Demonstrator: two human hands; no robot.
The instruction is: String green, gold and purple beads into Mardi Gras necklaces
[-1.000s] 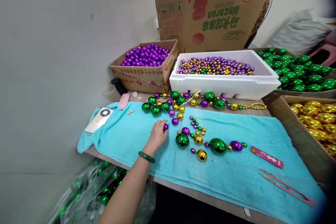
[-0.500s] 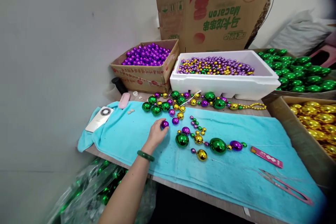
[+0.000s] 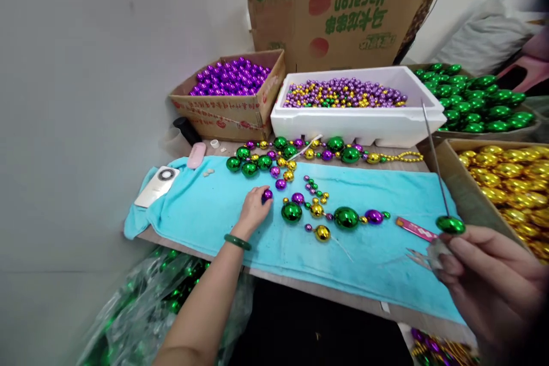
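My left hand (image 3: 253, 210), with a green bangle (image 3: 237, 241) at its wrist, is closed on a shiny purple bead (image 3: 267, 195) over the turquoise towel (image 3: 201, 200). At the right, my right hand (image 3: 493, 269) grips an oval green bead (image 3: 450, 225) between its fingers. A long thin metal needle (image 3: 436, 166) rises from that bead, tilted to the left. Something whitish covers one fingertip. Between my hands lies a row of beads with a large green bead (image 3: 345, 218) and a gold bead (image 3: 322, 233) trailing clear thread.
Behind the towel, a finished-looking bead strand (image 3: 350, 154) lies before a white foam box (image 3: 355, 126) of small beads. A carton (image 3: 223, 120) holds purple beads; gold beads (image 3: 510, 170) and green beads (image 3: 476, 97) fill boxes at right. Scissors-like snips (image 3: 418, 257) lie near my right hand.
My right hand has come into view at the right with the green bead and needle. My left hand still holds the purple bead. The view has shifted slightly.
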